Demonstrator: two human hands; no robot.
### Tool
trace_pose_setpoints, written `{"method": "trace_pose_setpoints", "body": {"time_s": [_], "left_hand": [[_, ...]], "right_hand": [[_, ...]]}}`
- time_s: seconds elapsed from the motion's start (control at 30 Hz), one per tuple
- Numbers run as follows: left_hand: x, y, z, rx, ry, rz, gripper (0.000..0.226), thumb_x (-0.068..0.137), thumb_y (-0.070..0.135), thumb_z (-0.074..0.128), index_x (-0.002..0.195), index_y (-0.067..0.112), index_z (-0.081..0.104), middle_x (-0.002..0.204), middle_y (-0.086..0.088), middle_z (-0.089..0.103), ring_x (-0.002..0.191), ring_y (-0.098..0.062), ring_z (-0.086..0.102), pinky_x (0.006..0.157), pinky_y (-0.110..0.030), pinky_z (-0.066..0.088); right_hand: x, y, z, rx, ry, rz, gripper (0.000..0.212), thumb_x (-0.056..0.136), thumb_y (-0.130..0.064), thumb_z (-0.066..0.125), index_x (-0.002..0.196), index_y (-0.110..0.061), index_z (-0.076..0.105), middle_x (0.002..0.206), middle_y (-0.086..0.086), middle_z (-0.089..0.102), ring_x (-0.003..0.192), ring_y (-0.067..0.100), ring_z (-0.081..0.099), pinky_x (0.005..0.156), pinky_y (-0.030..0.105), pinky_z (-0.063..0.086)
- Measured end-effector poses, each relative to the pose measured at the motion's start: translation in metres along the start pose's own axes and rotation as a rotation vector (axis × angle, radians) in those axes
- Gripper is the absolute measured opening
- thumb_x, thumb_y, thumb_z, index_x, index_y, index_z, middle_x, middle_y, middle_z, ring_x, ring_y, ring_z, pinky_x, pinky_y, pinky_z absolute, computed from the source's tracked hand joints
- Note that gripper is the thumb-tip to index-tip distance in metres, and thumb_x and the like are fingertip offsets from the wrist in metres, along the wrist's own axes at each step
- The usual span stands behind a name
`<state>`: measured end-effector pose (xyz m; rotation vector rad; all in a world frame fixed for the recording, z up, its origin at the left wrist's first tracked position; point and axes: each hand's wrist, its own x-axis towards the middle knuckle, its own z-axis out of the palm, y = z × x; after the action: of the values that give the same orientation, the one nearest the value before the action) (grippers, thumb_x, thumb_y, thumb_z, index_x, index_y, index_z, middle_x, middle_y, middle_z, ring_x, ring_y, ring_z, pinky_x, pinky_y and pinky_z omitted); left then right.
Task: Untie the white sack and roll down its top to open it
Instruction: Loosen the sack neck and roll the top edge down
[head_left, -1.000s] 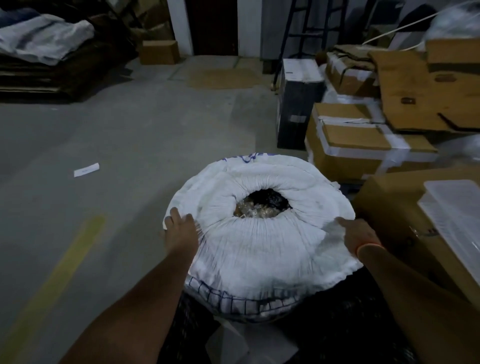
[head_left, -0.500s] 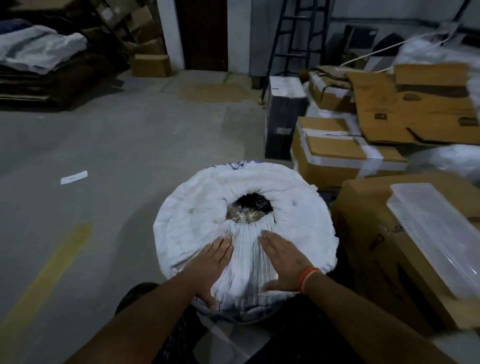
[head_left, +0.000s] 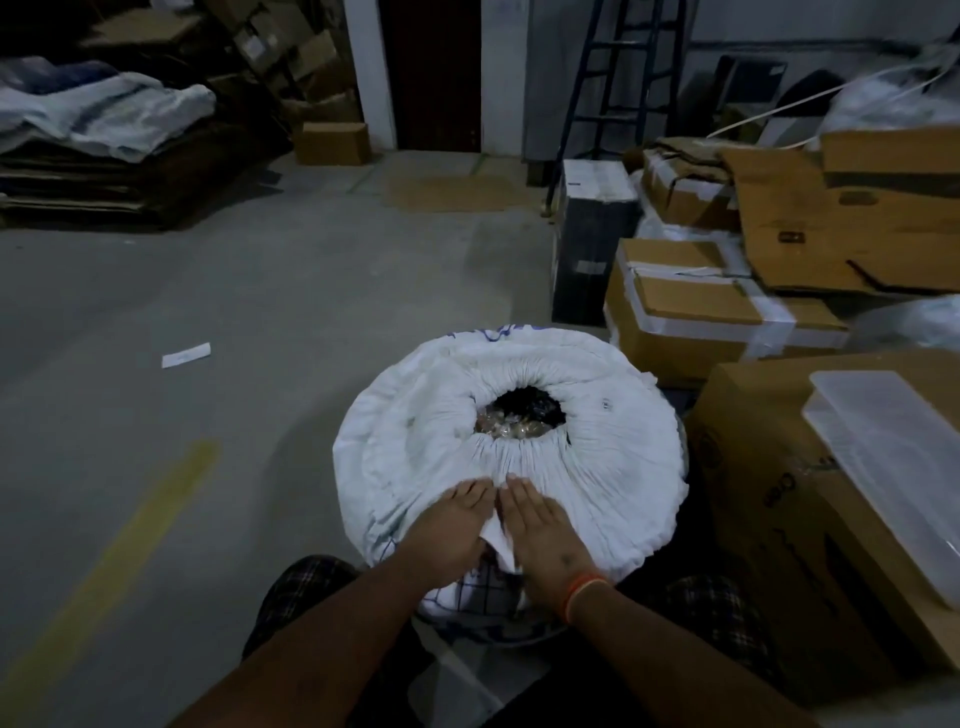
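The white sack (head_left: 613, 457) stands on the floor in front of me, its top rolled outward into a thick ring around a dark opening where brownish contents (head_left: 511, 427) show. My left hand (head_left: 451, 526) and my right hand (head_left: 540, 530) lie flat side by side on the near part of the rolled rim, fingers together and pointing away from me. A fold of white fabric is pinched up between the two hands. An orange band circles my right wrist.
Taped cardboard boxes (head_left: 711, 306) and a black box (head_left: 592, 239) crowd the right side. A large carton with a clear plastic lid (head_left: 893, 483) stands right next to the sack. Bare concrete floor with a yellow line (head_left: 130, 561) lies to the left. A ladder (head_left: 618, 78) leans at the back.
My hands came from the sack's left and right edges to the near rim, then closed together until they touch. The fabric between them has bunched up.
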<state>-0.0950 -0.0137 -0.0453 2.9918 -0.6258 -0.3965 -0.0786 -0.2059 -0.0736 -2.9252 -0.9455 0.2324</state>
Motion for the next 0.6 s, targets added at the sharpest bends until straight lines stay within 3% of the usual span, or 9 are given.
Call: {"method": "trace_pose_setpoints", "body": {"time_s": [0.07,0.13,0.23,0.3,0.33,0.37,0.43,0.5,0.6], "left_hand": [[0.001,-0.002,-0.001,0.079,0.040,-0.006,0.065,0.073,0.024,0.037,0.122,0.006,0.076,0.126,-0.015,0.075,0.114,-0.027,0.075,0.096,-0.040,0.059],[-0.004,0.000,-0.004,0.182,0.089,-0.032,0.061,0.070,0.020,0.037,0.110,0.009,0.081,0.116,-0.013,0.079,0.104,-0.025,0.078,0.088,-0.037,0.062],[-0.009,0.000,0.017,0.306,0.039,0.039,0.045,0.056,0.023,0.078,0.099,0.012,0.082,0.106,-0.009,0.081,0.093,-0.023,0.079,0.078,-0.031,0.064],[-0.013,-0.003,0.049,0.284,-0.067,0.126,0.058,0.039,0.026,0.094,0.095,0.015,0.081,0.103,-0.005,0.079,0.088,-0.019,0.077,0.066,-0.026,0.064],[-0.018,0.002,0.057,0.297,-0.097,0.147,0.054,0.045,0.029,0.095,0.095,0.017,0.079,0.103,-0.004,0.079,0.088,-0.019,0.076,0.061,-0.026,0.063],[-0.025,0.009,0.060,0.323,-0.137,0.172,0.044,0.058,0.029,0.091,0.098,0.015,0.078,0.106,-0.007,0.077,0.093,-0.021,0.076,0.061,-0.029,0.064],[-0.031,0.020,0.064,0.266,-0.217,0.213,0.035,0.086,0.017,0.067,0.118,0.004,0.069,0.125,-0.020,0.068,0.116,-0.035,0.067,0.079,-0.044,0.064],[-0.034,0.027,0.061,0.299,-0.236,0.235,0.038,0.097,0.007,0.051,0.133,-0.001,0.057,0.141,-0.025,0.056,0.130,-0.040,0.054,0.095,-0.053,0.056],[-0.037,0.031,0.053,0.353,-0.272,0.266,0.044,0.097,0.003,0.052,0.141,0.001,0.053,0.145,-0.025,0.053,0.131,-0.041,0.053,0.101,-0.049,0.051]], "right_hand": [[0.005,0.003,-0.003,0.072,0.058,0.072,0.073,0.063,-0.009,0.079,0.133,-0.001,0.060,0.139,0.020,0.060,0.123,0.033,0.064,0.096,0.045,0.054],[0.001,0.016,-0.003,0.085,0.071,0.060,0.072,0.074,0.005,0.069,0.142,0.004,0.048,0.148,0.024,0.048,0.133,0.039,0.054,0.108,0.046,0.045],[-0.022,0.032,-0.002,-0.044,-0.088,-0.060,0.070,0.095,-0.003,0.050,0.157,-0.001,0.017,0.165,0.019,0.016,0.152,0.032,0.022,0.124,0.037,0.020],[-0.037,0.042,0.009,-0.018,-0.061,-0.154,0.062,0.095,-0.006,0.053,0.152,-0.001,0.032,0.160,0.021,0.030,0.146,0.031,0.038,0.117,0.033,0.031],[-0.045,0.045,0.015,-0.025,-0.080,-0.170,0.055,0.096,-0.005,0.050,0.150,-0.001,0.038,0.157,0.022,0.036,0.142,0.031,0.044,0.115,0.032,0.035],[-0.052,0.046,0.020,-0.033,-0.182,-0.177,0.051,0.100,-0.008,0.038,0.151,-0.002,0.035,0.159,0.021,0.032,0.145,0.031,0.040,0.118,0.032,0.030],[-0.059,0.046,0.030,-0.101,-0.426,-0.214,0.054,0.104,-0.020,0.016,0.155,-0.005,0.025,0.165,0.018,0.019,0.151,0.031,0.026,0.122,0.035,0.017],[-0.057,0.048,0.031,-0.095,-0.500,-0.201,0.050,0.106,-0.013,0.026,0.155,-0.006,0.028,0.166,0.015,0.018,0.150,0.032,0.028,0.122,0.038,0.017],[-0.050,0.044,0.032,-0.081,-0.618,-0.200,0.047,0.105,-0.008,0.037,0.151,-0.002,0.034,0.163,0.019,0.025,0.144,0.037,0.035,0.120,0.040,0.023]]}}
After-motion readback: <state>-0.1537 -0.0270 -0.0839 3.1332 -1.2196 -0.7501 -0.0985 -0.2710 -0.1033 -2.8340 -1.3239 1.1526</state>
